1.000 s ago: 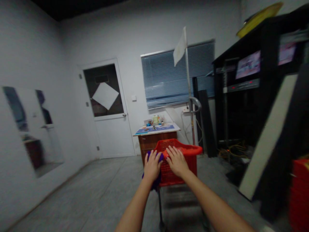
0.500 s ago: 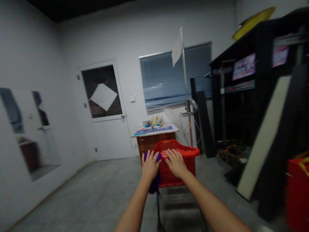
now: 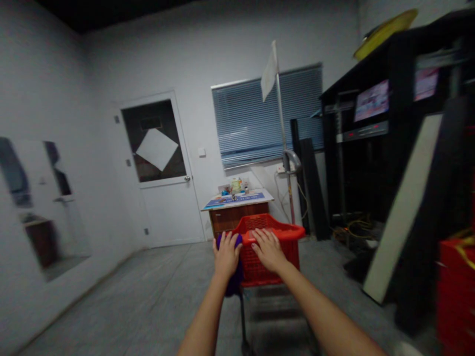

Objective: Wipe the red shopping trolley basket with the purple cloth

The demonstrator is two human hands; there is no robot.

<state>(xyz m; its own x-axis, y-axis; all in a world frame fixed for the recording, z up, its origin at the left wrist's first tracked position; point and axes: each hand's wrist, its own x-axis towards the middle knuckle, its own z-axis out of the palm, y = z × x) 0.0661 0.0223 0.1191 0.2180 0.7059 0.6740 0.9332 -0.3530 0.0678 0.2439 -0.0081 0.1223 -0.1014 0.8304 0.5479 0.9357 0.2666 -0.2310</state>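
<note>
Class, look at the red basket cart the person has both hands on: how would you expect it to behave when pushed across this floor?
The red basket cart probably pushes lightly: its mesh basket looks plastic, and nothing shows above the rim. The floor looks smooth, so it may roll easily, though its wheels are hidden. With the basket high on a thin frame and left hand and right hand on top, a hard shove might tip it.
</note>
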